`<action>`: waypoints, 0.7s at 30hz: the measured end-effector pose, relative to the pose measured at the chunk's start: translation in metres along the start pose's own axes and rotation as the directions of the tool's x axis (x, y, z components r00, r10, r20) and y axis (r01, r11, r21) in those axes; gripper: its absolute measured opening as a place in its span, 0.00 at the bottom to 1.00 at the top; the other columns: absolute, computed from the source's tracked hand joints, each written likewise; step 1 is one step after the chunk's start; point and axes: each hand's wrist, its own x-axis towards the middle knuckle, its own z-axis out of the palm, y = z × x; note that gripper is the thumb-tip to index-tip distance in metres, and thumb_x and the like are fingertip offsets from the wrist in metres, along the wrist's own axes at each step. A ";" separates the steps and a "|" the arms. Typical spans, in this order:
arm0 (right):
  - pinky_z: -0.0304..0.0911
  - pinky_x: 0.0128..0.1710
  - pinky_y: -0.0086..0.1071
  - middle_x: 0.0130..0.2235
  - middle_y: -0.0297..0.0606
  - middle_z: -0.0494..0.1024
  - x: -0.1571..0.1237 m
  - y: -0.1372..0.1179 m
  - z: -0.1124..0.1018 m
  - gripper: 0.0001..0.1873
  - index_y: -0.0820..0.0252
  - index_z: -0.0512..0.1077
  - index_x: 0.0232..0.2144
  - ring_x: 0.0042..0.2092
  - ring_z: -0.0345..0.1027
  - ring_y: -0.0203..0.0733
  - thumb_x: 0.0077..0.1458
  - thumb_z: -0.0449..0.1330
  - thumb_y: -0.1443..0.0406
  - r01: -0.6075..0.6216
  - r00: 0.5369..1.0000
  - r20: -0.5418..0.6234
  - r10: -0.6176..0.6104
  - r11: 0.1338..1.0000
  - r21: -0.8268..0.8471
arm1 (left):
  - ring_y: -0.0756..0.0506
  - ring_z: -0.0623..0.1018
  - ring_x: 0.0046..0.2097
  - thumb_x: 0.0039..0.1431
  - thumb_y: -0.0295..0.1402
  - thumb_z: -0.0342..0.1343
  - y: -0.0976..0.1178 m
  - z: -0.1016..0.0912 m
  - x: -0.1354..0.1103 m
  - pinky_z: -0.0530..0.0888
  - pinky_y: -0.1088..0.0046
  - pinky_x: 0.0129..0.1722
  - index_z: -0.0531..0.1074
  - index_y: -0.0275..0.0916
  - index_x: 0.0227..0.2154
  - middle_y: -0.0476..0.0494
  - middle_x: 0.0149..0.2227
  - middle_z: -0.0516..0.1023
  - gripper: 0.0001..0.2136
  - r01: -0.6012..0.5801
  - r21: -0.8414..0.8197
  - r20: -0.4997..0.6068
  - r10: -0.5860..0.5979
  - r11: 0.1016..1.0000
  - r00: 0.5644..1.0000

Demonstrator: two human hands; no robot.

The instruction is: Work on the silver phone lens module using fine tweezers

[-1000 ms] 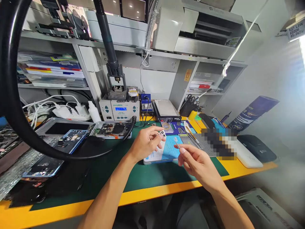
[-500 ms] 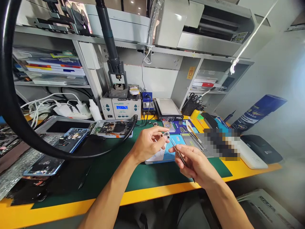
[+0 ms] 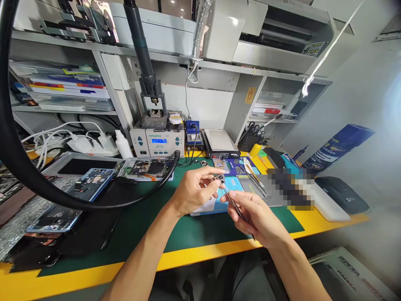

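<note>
My left hand (image 3: pixel 193 189) pinches a small camera module (image 3: pixel 220 178) between thumb and fingers, above the green mat (image 3: pixel 150 225). My right hand (image 3: pixel 253 215) grips metal tweezers (image 3: pixel 232 202), and their tips touch the module. Both hands hover over a light blue pad (image 3: pixel 216 200) lying on the mat.
A hot-air station (image 3: pixel 158 140) with its black hose stands at the back. An opened phone (image 3: pixel 147 168) and a blue phone back (image 3: pixel 89 184) lie at left. A hot plate (image 3: pixel 221 144), tool holder (image 3: pixel 249 140), grey perforated mat (image 3: pixel 266 190) and black case (image 3: pixel 341 194) sit to the right.
My right hand moved left and up, bringing the tweezers' tips to the module in my left hand. My left hand turned the module slightly.
</note>
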 end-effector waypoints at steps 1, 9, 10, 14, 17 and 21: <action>0.43 0.11 0.21 0.23 0.23 0.69 0.000 0.000 0.000 0.18 0.63 0.74 0.40 0.14 0.47 0.23 0.70 0.57 0.53 -0.002 1.000 0.002 0.002 1.000 0.004 | 0.49 0.80 0.27 0.58 0.29 0.60 0.000 0.000 0.000 0.78 0.73 0.30 0.80 0.36 0.47 0.47 0.30 0.82 0.14 0.000 -0.004 0.004 0.000 1.000 1.000; 0.43 0.11 0.21 0.23 0.23 0.69 0.002 0.003 -0.003 0.18 0.63 0.73 0.38 0.14 0.45 0.23 0.70 0.58 0.53 0.005 0.998 0.062 -0.009 0.998 0.057 | 0.48 0.80 0.27 0.59 0.31 0.61 0.000 0.000 0.000 0.79 0.72 0.30 0.80 0.36 0.47 0.45 0.31 0.84 0.14 0.004 -0.023 0.026 -0.004 1.000 1.000; 0.43 0.11 0.21 0.23 0.23 0.69 0.002 0.003 -0.003 0.18 0.63 0.73 0.38 0.14 0.45 0.23 0.70 0.58 0.53 0.007 0.997 0.071 -0.011 0.998 0.064 | 0.48 0.81 0.27 0.59 0.31 0.61 -0.001 0.000 0.000 0.79 0.72 0.30 0.80 0.36 0.47 0.45 0.31 0.84 0.14 0.006 -0.024 0.027 -0.005 1.000 1.000; 0.44 0.11 0.21 0.24 0.23 0.70 0.002 0.003 -0.004 0.17 0.63 0.73 0.39 0.14 0.45 0.23 0.70 0.58 0.54 -0.003 0.996 0.087 -0.005 0.996 0.091 | 0.47 0.81 0.28 0.59 0.31 0.60 -0.001 0.000 -0.001 0.80 0.71 0.31 0.80 0.37 0.47 0.45 0.31 0.84 0.13 0.010 -0.021 0.023 -0.010 1.000 1.000; 0.45 0.11 0.20 0.24 0.24 0.71 0.002 0.003 -0.004 0.17 0.63 0.74 0.40 0.14 0.46 0.23 0.70 0.58 0.54 -0.015 0.996 0.090 0.006 0.994 0.104 | 0.47 0.81 0.28 0.60 0.31 0.60 -0.002 -0.001 -0.001 0.80 0.71 0.32 0.80 0.37 0.47 0.45 0.32 0.84 0.13 0.011 -0.018 0.026 -0.010 1.000 1.000; 0.45 0.11 0.20 0.25 0.24 0.71 0.002 0.003 -0.004 0.16 0.63 0.74 0.40 0.14 0.46 0.23 0.70 0.58 0.54 -0.026 0.996 0.091 0.016 0.993 0.115 | 0.48 0.81 0.29 0.61 0.30 0.60 -0.003 -0.002 -0.001 0.80 0.71 0.32 0.79 0.37 0.48 0.45 0.32 0.84 0.14 0.010 -0.016 0.033 -0.010 1.000 0.999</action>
